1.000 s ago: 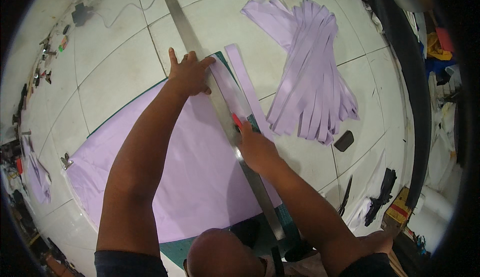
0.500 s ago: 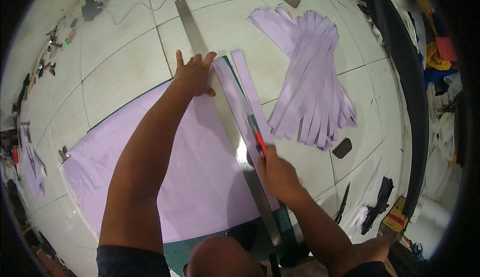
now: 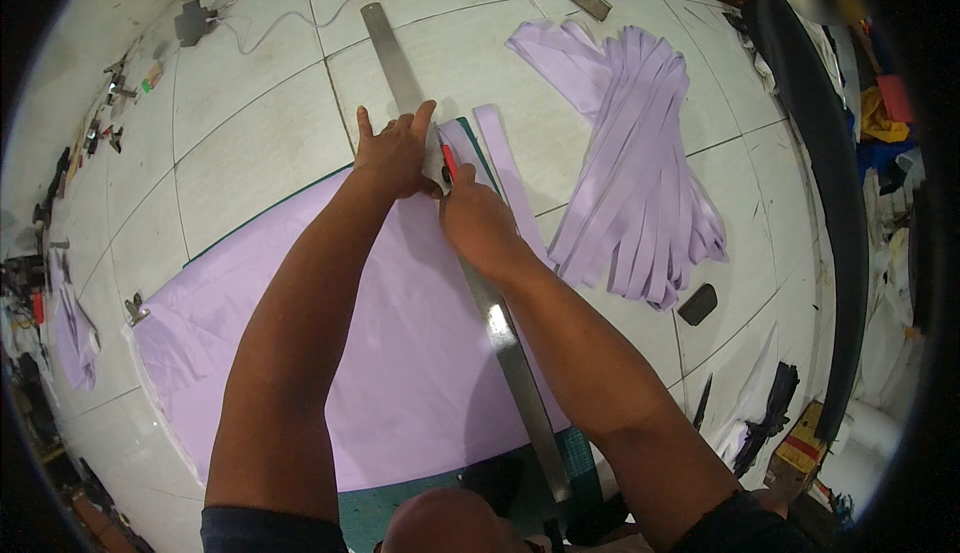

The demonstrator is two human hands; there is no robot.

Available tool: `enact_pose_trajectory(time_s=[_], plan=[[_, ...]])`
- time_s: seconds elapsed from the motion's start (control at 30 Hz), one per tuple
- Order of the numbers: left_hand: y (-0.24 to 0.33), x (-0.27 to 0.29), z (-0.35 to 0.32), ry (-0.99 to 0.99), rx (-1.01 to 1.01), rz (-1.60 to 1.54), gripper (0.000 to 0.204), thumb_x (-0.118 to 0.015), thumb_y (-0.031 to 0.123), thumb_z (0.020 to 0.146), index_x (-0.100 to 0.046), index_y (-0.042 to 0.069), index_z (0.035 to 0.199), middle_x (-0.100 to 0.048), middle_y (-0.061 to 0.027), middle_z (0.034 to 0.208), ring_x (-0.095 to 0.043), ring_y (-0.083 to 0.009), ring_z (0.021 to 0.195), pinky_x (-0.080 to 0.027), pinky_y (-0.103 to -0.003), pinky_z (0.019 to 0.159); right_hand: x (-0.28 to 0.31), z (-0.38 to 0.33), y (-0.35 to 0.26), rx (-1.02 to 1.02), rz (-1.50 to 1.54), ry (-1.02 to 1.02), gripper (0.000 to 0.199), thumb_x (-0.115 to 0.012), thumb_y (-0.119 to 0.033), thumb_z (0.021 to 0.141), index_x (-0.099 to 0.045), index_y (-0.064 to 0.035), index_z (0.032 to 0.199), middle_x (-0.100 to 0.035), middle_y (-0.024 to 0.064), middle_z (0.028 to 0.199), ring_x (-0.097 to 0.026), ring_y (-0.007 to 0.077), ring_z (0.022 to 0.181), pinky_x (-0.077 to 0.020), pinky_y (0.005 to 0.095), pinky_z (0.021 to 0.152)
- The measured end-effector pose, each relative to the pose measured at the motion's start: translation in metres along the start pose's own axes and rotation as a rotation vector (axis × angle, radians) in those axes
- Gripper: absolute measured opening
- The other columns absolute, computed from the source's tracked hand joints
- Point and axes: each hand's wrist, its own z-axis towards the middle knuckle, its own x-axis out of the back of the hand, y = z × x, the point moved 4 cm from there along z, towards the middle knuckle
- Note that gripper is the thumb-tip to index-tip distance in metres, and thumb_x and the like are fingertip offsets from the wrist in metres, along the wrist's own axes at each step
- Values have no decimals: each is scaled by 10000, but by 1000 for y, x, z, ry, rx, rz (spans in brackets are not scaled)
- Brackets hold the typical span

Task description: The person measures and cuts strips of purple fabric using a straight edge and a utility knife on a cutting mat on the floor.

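A large sheet of lilac fabric (image 3: pixel 330 353) lies on a green cutting mat (image 3: pixel 370 508) on the white tiled floor. A long steel ruler (image 3: pixel 505 348) runs across the fabric's right edge. My left hand (image 3: pixel 392 153) presses flat on the ruler's far part. My right hand (image 3: pixel 478 221) grips a red-handled cutter (image 3: pixel 449 163) held against the ruler's edge, just beside my left hand. A narrow cut lilac strip (image 3: pixel 505 168) lies to the right of the ruler.
A pile of cut lilac strips (image 3: pixel 640 173) lies fanned out at the right. A small dark object (image 3: pixel 697 304) sits near the pile. More lilac cloth (image 3: pixel 70 328) and small tools are at the far left. A cable (image 3: pixel 300 13) trails at the top.
My right hand has slid the cutter along the ruler away from me, up to my left hand. The left hand stayed pressed on the ruler.
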Motion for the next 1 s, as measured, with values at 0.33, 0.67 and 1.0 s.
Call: enact_pose_trajectory(time_s=[0.33,0.67,1.0], plan=[[5,-2,6,-43,-105,130,1006,-876,474,663,-319,321,1488,-516,-154,1388,-462,-325,1363,-131,-737,1132,17,12,-3,0,-107,-96,287,-436,-158,970,-437,31,1185,-671,272,1046,-663,446,983,-518,521,857],[9,3,4,-139,-74,133,964,-857,509,679,-358,352,1489,-480,-154,1424,-433,-324,1379,-78,-729,1147,13,-99,43,-154,-66,-314,316,-397,-181,979,-411,16,1225,-659,303,1046,-639,483,988,-477,565,877],[12,0,6,-121,-78,64,988,-876,435,681,-333,322,1499,-473,-158,1436,-420,-332,1392,-76,-727,1146,10,-265,113,-454,-83,-541,325,-509,-222,960,-405,-15,1187,-665,304,933,-652,494,898,-491,581,815]])
